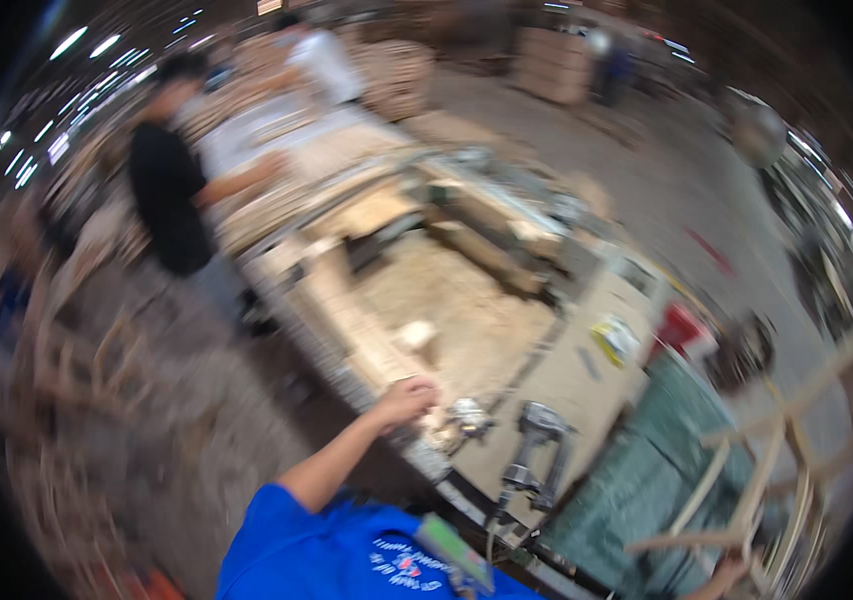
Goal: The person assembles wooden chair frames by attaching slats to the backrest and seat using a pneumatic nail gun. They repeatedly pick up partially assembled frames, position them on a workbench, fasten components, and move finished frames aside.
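My left hand (408, 402) is over the near edge of a workbench (506, 462), its fingers curled by the pale wooden strips along that edge. Whatever is in its grip, if anything, is hidden by the blur. Just right of it sits a small shiny metal part (468, 416). A grey nail gun (536, 450) with a hose lies on the board to the right. At the lower right, my right hand (730, 574) grips a light wooden chair frame (768, 470), which tilts above a green sheet. Motion smears most of the picture.
The green sheet (646, 470) covers a surface right of the bench. A yellow packet (614, 342) lies on the board, with a red object (682, 330) beyond. Across the bench's left side stands a person in black (166, 190); another in white (326, 68) works farther back near stacked wood.
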Available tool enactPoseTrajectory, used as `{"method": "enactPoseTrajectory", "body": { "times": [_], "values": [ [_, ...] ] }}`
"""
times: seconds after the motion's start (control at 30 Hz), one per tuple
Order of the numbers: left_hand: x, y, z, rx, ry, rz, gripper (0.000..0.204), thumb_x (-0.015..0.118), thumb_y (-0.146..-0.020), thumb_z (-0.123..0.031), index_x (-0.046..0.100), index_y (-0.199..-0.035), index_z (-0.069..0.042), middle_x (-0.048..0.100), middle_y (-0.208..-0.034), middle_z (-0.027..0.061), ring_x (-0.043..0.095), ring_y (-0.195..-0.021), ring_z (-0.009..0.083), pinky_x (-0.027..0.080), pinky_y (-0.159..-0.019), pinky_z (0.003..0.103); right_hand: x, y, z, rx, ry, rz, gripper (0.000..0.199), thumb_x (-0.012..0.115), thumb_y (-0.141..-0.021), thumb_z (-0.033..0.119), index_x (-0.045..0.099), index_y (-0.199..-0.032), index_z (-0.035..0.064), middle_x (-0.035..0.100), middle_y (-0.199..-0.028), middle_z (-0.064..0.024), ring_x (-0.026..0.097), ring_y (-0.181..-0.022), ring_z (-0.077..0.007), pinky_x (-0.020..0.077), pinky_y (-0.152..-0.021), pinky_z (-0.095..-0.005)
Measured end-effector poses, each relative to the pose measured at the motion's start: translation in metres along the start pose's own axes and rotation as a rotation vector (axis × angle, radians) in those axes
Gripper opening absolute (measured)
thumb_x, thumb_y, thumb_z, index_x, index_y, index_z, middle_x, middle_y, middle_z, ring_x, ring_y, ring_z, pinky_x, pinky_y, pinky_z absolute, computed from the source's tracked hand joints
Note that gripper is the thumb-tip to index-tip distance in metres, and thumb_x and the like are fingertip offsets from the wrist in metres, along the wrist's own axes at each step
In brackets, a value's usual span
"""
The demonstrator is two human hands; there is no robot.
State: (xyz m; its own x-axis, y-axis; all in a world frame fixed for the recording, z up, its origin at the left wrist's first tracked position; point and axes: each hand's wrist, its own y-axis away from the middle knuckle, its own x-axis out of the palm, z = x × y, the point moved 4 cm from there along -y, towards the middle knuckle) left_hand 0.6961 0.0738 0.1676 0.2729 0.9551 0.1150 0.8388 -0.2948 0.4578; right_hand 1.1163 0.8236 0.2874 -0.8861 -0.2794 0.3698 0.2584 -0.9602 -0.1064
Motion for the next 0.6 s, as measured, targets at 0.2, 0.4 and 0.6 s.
{"method": "enactPoseTrajectory", "body": {
  "times": [0.2, 0.4, 0.6],
  "values": [
    [-0.099, 0.078, 0.06, -0.013, 0.05, -0.196, 0.027, 0.071, -0.099, -0.032, 0.068, -0.113, -0.01, 0.067, -0.088, -0.0012, 0.059, -0.072, 0.0076, 0.048, -0.059, 0.024, 0.11, 0.197, -0.088, -0.396, 0.602, -0.224, 0.036, 0.061, -0.104, 0.026, 0.058, -0.135, 0.0074, 0.068, -0.102, -0.0099, 0.065, -0.08, -0.0209, 0.0567, -0.068, -0.0296],
    [-0.25, 0.217, 0.177, -0.163, 0.126, -0.523, 0.023, 0.071, -0.096, -0.031, 0.069, -0.093, -0.008, 0.064, -0.075, -0.0003, 0.056, -0.06, 0.008, 0.046, -0.052, 0.025, 0.256, 0.354, -0.196, -0.128, 0.632, 0.149, 0.034, 0.062, -0.104, 0.03, 0.06, -0.13, 0.0072, 0.066, -0.097, -0.0078, 0.063, -0.076, -0.0173, 0.0536, -0.063, -0.0266],
    [-0.385, 0.4, 0.264, -0.386, 0.089, -0.809, 0.04, 0.071, -0.088, -0.041, 0.077, -0.108, -0.006, 0.075, -0.083, 0.0091, 0.068, -0.066, 0.0204, 0.053, -0.061, 0.037, 0.415, 0.651, -0.29, 0.393, 0.57, 1.138, 0.021, 0.061, -0.104, 0.023, 0.062, -0.12, 0.0095, 0.06, -0.084, 0.0005, 0.055, -0.063, -0.0082, 0.0414, -0.048, -0.0211]
  ]
}}
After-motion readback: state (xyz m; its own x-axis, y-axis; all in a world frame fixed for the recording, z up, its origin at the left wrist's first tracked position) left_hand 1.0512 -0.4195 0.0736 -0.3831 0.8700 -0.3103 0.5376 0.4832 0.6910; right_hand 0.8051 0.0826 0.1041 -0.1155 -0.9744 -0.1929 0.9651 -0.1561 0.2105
